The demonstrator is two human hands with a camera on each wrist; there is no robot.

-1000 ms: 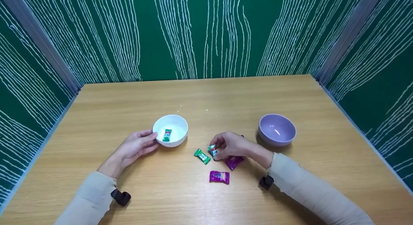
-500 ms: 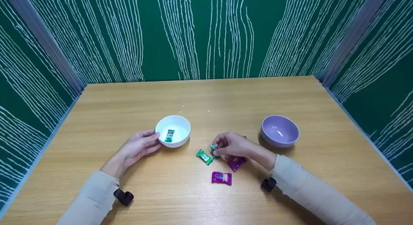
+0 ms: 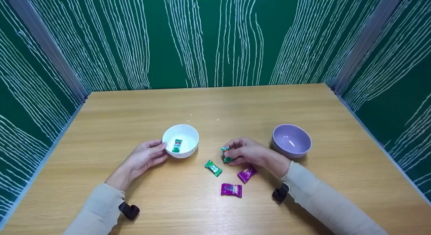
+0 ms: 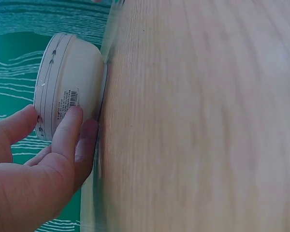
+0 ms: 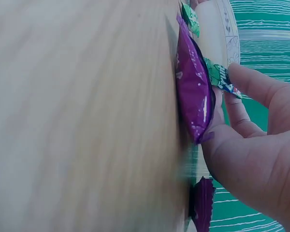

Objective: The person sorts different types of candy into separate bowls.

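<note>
My left hand (image 3: 144,157) holds the white bowl (image 3: 190,150) by its near left side, thumb at the rim and fingers against the outer wall (image 4: 84,63). One green-wrapped candy (image 3: 177,145) lies inside the bowl. In my right hand (image 3: 251,152) a second green-wrapped candy (image 3: 225,155) is pinched between thumb and fingers, just off the table. Another green candy (image 3: 213,168) lies on the wood between both hands. Purple-wrapped candies (image 3: 231,190) rest nearby, one of them (image 3: 246,174) beneath the right hand. The right wrist view shows a purple packet (image 5: 194,84) close up and another (image 5: 203,205) lower.
To the right, beyond the right forearm, stands a purple bowl (image 3: 291,140) with nothing in it. Small pale crumbs dot the table (image 3: 141,107) toward the back. Green walls (image 3: 232,39) with white streaks enclose the table's back and sides.
The right hand has raised the green candy slightly from among the others, turning it upright and uncovering more of the purple candy below. The left hand stays on the white bowl.
</note>
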